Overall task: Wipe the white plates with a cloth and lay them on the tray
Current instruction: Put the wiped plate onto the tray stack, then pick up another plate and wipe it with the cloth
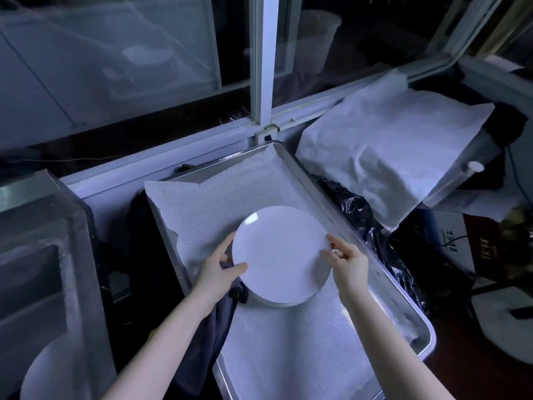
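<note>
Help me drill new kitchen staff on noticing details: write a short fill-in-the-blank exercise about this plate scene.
1. The left hand and right hand grip one round plate whose colour is ___.
2. They hold it over a lined metal ___.
3. The dark cloth hangs beneath the ___ hand.
Missing words: white; tray; left.

Cloth (215, 327) partly under plate (281, 255)
</note>
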`<action>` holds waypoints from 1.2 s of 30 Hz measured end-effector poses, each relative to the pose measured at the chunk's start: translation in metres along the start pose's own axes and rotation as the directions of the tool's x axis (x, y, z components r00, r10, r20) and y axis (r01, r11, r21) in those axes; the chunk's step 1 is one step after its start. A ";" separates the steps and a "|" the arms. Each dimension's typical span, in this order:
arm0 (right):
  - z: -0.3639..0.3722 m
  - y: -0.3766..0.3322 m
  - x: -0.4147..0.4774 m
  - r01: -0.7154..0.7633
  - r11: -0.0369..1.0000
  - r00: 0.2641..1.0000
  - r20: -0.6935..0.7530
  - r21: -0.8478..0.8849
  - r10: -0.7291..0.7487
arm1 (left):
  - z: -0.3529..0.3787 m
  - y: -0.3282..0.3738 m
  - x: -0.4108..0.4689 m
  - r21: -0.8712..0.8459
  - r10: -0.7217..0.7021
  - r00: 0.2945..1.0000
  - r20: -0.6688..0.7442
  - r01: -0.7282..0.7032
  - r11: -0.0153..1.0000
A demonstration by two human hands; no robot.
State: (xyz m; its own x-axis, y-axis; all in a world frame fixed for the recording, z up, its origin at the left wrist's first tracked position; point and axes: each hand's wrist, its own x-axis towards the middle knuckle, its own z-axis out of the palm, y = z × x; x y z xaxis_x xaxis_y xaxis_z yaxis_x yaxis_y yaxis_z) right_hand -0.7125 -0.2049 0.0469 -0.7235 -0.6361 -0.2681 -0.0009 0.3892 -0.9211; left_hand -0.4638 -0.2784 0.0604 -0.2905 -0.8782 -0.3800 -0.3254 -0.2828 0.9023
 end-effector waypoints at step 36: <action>0.167 -0.064 -0.231 0.509 0.859 0.506 0.785 0.063 -0.357 | -0.192 -0.018 -0.140 -0.073 0.225 0.843 -0.488 -0.296 0.952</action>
State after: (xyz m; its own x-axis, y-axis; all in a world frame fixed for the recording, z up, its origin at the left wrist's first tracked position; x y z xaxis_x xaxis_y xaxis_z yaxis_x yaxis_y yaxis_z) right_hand -0.4302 -0.1940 0.1206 0.1767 -0.9839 -0.0282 -0.3256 -0.0314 -0.9450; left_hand -0.2448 -0.2243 0.1364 0.1209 -0.9925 -0.0179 -0.1581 -0.0371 0.9867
